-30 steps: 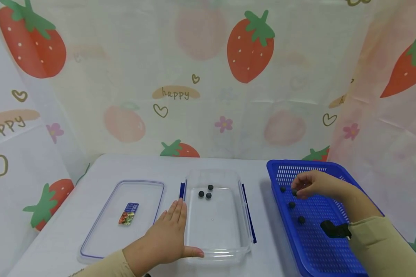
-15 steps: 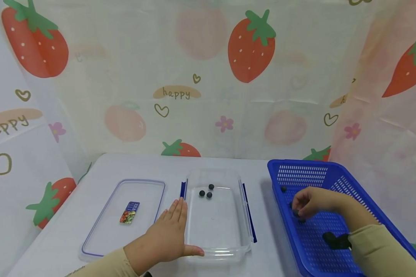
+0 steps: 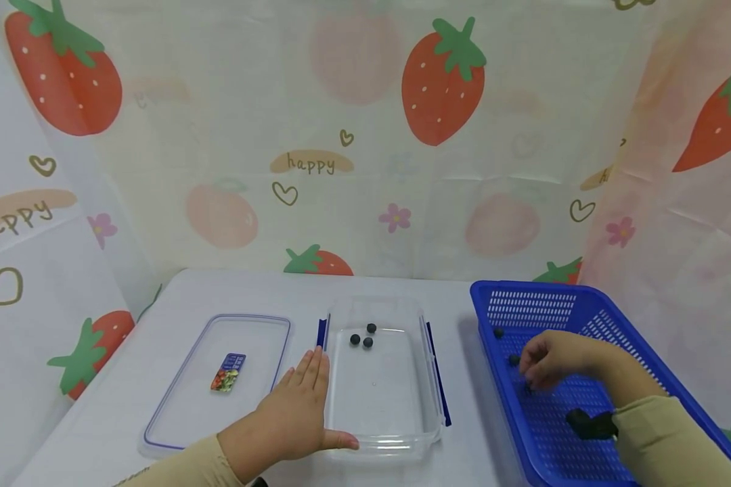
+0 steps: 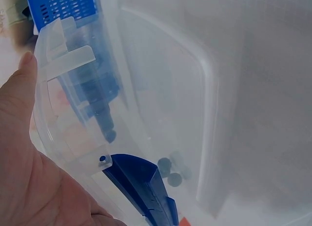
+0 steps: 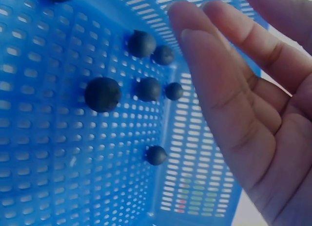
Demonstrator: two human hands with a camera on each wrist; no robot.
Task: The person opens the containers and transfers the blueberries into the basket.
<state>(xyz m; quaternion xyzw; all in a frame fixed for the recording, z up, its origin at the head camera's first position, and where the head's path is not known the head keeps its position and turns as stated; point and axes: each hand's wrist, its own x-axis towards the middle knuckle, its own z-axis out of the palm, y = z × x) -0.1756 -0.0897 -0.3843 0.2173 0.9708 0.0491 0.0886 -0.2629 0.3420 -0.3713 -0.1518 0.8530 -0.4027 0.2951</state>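
My left hand (image 3: 289,416) lies with straight fingers along the left side of the clear plastic container (image 3: 378,439). Its thumb reaches the near rim. Inside the container, towards the far end, sit 3 dark blueberries (image 3: 368,343). Over the left part of the blue basket (image 3: 502,419) hovers my right hand (image 3: 563,358), fingers loosely bent. In the right wrist view, its thumb and index finger are near each other with no berry visible between them. Several blueberries (image 5: 102,94) lie apart on the basket floor; from the head view the hand hides some.
A clear lid (image 3: 183,412) with a purple-blue rim and a printed label (image 3: 228,372) lies left of the container. Dark blue clips (image 3: 437,379) hang at the container's sides. A strawberry-print curtain (image 3: 335,122) surrounds the white table (image 3: 244,291).
My right hand has come nearer along the basket's left side, and the blueberry at its fingertips earlier is no longer visible there. The left hand and container stay in place.
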